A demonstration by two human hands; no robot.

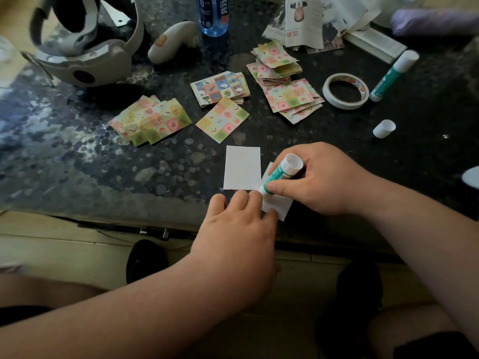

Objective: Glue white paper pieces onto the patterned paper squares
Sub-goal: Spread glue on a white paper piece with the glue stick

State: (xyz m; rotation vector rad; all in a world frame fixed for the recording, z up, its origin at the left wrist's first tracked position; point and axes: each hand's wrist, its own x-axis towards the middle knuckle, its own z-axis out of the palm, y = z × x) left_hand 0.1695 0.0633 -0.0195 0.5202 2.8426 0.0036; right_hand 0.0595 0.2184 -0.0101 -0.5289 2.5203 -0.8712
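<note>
My right hand [321, 180] grips a green-and-white glue stick [281, 172], its tip pressed down on a small white paper piece [281, 204] near the table's front edge. The fingertips of my left hand [238, 224] rest on that piece's left part and hold it flat. A second white paper rectangle [242, 167] lies just to the left of it. Patterned paper squares lie farther back: a fanned pile [151, 120] at left, a single square [222, 119], a stack [220, 88] in the middle and a larger heap [286, 81] at right.
A white cap [384, 128] lies right of my hands. A tape roll [346, 90] and a second capped glue stick [394, 75] sit at right. At the back are a headset [85, 45], a controller [172, 41], a blue bottle [212, 15] and newspaper cuttings [311, 22].
</note>
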